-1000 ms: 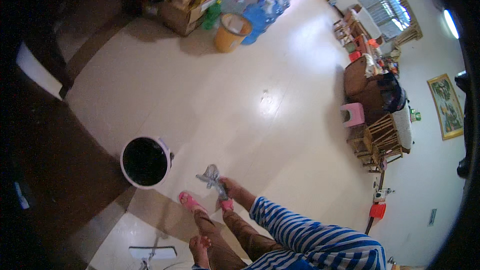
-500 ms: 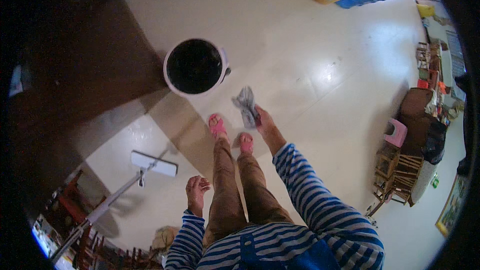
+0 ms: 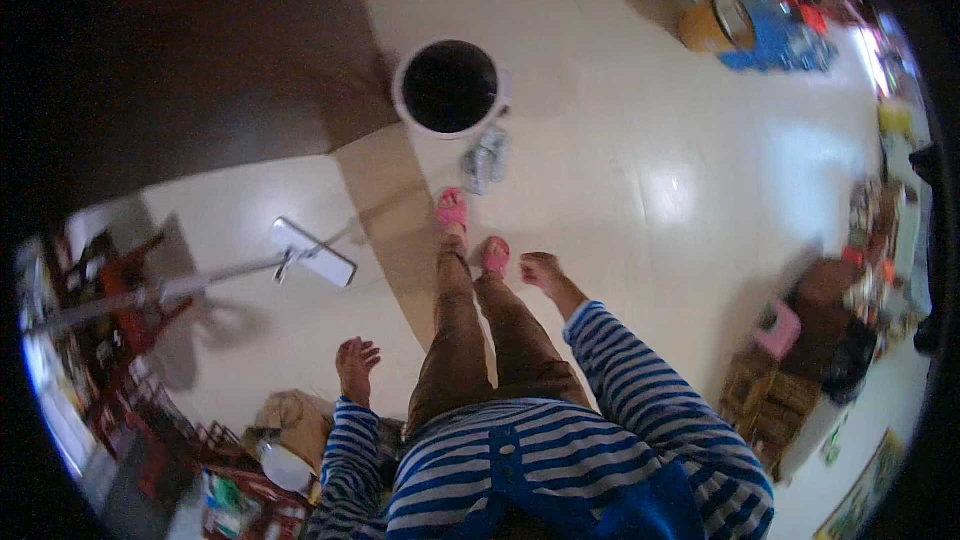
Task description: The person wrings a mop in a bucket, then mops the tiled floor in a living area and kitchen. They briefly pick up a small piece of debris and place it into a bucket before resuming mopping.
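A round bin or bucket (image 3: 400, 90) with a pale rim and a black inside stands on the floor ahead of my feet. Just below its rim is a grey, crumpled piece of cloth or thin plastic (image 3: 484, 160), blurred; whether it lies on the floor or is in the air I cannot tell. My right hand (image 3: 541, 273) is apart from it, beside my right pink sandal, its fingers curled in with nothing visible in them. Low on the left, my left hand (image 3: 357, 368) hangs with its fingers apart, holding nothing.
A flat mop (image 3: 315, 252) with a long grey pole leans on the left. Dark brown furniture (image 3: 200, 60) fills the upper left. A yellow basket (image 3: 710, 25) and blue bag (image 3: 775, 45) stand at the far right. A pink stool (image 3: 777, 330) and wooden furniture line the right.
The grey crumpled piece has left my right hand and is now close to the bin. My right hand has drawn back toward me and its fingers have curled. The view has turned somewhat.
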The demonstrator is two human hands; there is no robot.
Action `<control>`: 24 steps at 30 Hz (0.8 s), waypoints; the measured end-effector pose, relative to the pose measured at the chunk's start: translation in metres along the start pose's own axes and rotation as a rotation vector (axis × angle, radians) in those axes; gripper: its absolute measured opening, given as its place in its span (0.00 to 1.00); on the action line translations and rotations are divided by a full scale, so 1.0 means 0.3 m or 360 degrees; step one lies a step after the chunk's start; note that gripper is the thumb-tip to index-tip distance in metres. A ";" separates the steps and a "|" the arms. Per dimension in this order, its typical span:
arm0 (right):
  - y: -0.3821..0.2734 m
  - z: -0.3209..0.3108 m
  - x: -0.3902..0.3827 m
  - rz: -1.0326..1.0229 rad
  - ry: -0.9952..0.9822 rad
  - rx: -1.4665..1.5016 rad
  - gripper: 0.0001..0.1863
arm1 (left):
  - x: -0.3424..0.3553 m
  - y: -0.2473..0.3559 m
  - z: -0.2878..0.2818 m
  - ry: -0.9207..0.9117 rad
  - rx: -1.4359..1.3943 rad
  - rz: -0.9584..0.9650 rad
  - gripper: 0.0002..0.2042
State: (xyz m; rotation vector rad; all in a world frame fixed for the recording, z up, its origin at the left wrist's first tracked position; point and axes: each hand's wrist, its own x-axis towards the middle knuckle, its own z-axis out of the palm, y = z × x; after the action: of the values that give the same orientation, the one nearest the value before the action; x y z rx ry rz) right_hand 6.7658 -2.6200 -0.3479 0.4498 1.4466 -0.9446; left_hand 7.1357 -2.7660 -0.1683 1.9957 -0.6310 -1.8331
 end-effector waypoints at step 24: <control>-0.134 0.981 -1.254 -0.1560 -0.0505 -0.0800 0.33 | 0.176 0.983 -0.417 0.0397 0.0539 0.1592 0.10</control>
State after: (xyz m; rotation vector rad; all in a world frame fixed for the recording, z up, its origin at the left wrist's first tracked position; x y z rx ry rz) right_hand 6.9716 -2.7678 0.0592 -0.8275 1.5261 -1.2615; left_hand 7.2388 -3.0462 -0.0407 1.5466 -1.5624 -0.8972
